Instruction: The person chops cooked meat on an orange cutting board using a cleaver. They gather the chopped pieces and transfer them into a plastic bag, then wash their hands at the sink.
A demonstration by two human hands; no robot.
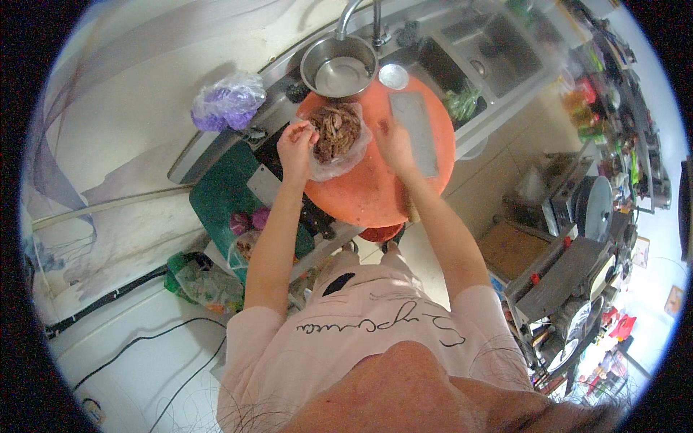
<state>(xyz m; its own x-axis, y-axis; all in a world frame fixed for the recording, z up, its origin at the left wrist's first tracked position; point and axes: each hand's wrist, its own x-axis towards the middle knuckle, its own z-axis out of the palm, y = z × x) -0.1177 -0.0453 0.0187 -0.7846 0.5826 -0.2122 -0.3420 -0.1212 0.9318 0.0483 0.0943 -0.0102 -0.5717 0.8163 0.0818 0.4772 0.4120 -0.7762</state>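
A clear plastic bag [354,157], open at the top, lies on a round orange cutting board [357,203]. Brown, stringy pieces of food [335,132] fill it. At the bag's left rim is my left hand [295,146], its fingers curled together; whether anything is pinched in them is unclear. My right hand [394,145] is above the board, between the bag and a broad grey cleaver blade [414,132] lying flat. Motion blur hides what its fingertips do. Just beyond the bag stands a steel pot [338,73] with some clear liquid in it.
A small silvery dish [393,77] sits at the board's far edge. Behind are a faucet [349,19] and a double sink [498,54] with green vegetables [461,103]. On the left lie a green cutting board [216,189], another cleaver [269,183] and purple onions [252,221].
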